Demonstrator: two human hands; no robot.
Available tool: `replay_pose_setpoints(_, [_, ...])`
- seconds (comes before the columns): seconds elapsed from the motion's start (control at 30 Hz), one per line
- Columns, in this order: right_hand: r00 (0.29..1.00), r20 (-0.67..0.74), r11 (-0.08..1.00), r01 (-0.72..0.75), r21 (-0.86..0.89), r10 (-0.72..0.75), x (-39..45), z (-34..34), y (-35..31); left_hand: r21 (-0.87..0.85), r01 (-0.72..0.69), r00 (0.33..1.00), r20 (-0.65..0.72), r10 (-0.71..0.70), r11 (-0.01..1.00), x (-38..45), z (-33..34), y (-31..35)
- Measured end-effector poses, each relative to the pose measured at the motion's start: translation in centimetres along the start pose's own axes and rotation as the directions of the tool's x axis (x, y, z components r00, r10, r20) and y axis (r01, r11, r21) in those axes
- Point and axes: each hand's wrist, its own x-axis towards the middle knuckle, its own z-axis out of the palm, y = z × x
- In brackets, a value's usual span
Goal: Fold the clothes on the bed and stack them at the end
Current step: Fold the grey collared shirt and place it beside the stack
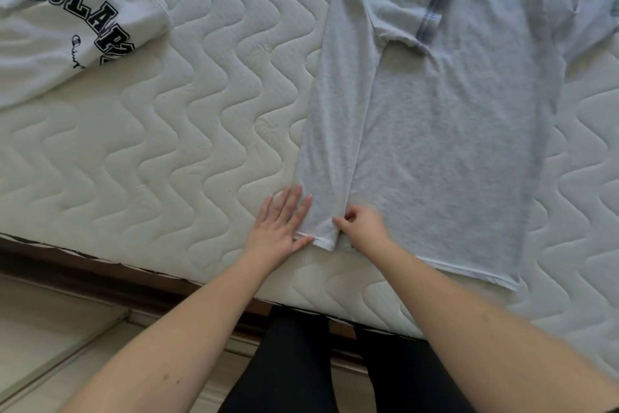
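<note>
Pale grey cotton T-shirt [435,131] lies flat on bed [167,144], left side folded in. Left hand [281,223] flat, released, pinning fold; right hand [360,226] beside it pinches hem, squaring the edge.

White t-shirt [67,10], upper left on bed: large dark block capitals, legible portion "SLAP" (further letters cut off by a fold). Above it, partial "MO". Small cursive script beside the block letters, not legible. Grey t-shirt [435,128]: no text
</note>
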Motion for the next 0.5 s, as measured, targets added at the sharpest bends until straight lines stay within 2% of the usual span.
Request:
replay_pose_setpoints(0.1, [0.997, 0.070, 1.000, -0.016, -0.008, 0.017, -0.5, 0.6, 0.2, 0.065, -0.110, 0.994, 0.011, 0.109, 0.992, -0.9, 0.2, -0.1])
replay_pose_setpoints(0.17, [0.993, 0.114, 0.999, -0.026, -0.023, 0.028, -0.7, 0.7, 0.2, 0.048, -0.118, 0.993, 0.022, 0.117, 0.992, -1.1, -0.1, 0.1])
replay_pose_setpoints(0.3, [1.000, 0.002, 0.998, -0.025, -0.060, 0.025, -1.5, 0.4, 0.8, 0.020, -0.076, 0.996, 0.044, 0.075, 0.997, -0.9, -0.7, 1.0])
replay_pose_setpoints(0.37, [0.998, -0.053, 0.989, -0.046, -0.141, 0.038, -2.2, 0.3, 1.3, 0.040, -0.082, 0.996, 0.051, 0.079, 0.996, -0.9, -0.8, 1.1])
replay_pose_setpoints(0.5, [0.999, -0.034, 0.958, -0.048, -0.283, 0.040, -2.7, 0.5, 2.1, 0.077, -0.180, 0.984, 0.016, 0.180, 0.981, -1.1, -0.9, 0.6])
